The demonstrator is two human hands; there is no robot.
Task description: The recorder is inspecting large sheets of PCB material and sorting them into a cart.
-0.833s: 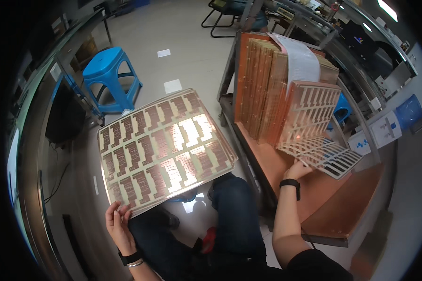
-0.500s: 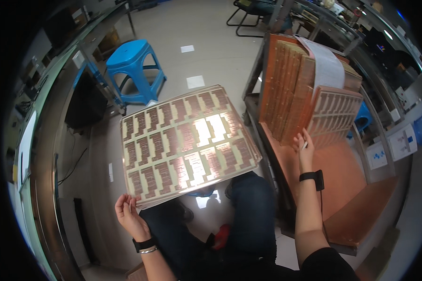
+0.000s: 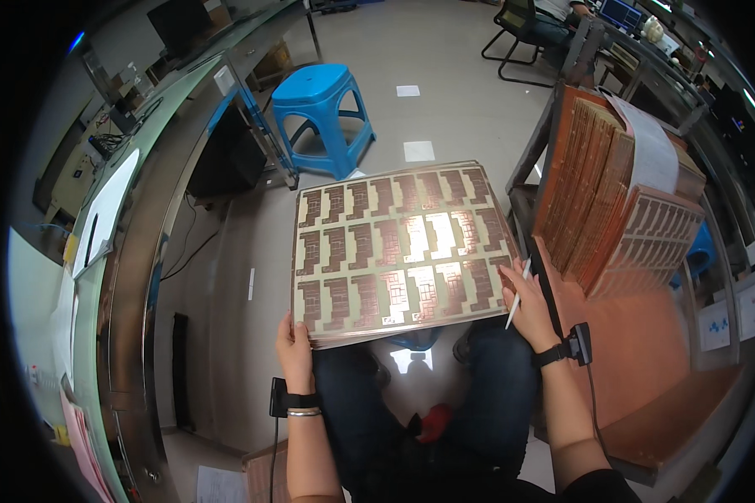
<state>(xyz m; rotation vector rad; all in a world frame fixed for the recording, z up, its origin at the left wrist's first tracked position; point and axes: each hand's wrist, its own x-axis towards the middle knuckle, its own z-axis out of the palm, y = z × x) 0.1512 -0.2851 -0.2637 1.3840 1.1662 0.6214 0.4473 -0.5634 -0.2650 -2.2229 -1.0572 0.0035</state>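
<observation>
A stack of copper-patterned circuit board panels (image 3: 386, 256) lies over my knees, its top sheet showing rows of stepped copper shapes that catch the light. At the near left corner, my left hand (image 3: 294, 350) grips the edge, thumb on top; its other fingers are partly hidden. My right hand (image 3: 530, 308) is at the near right edge, fingers against the panels, with a slim white pen (image 3: 516, 298) held between them. The underside of the stack cannot be seen.
To my right stands a copper-coloured rack (image 3: 625, 335) with many upright panels (image 3: 583, 180) and a paper sheet (image 3: 648, 142) draped over them. A blue stool (image 3: 323, 113) is ahead. A long workbench (image 3: 155, 168) runs along my left. A seated person (image 3: 554, 25) is far right.
My right hand has come from beside the rack to the stack's right edge, bringing the pen. The stack now sits squarer, its sheets more aligned. The view has turned left.
</observation>
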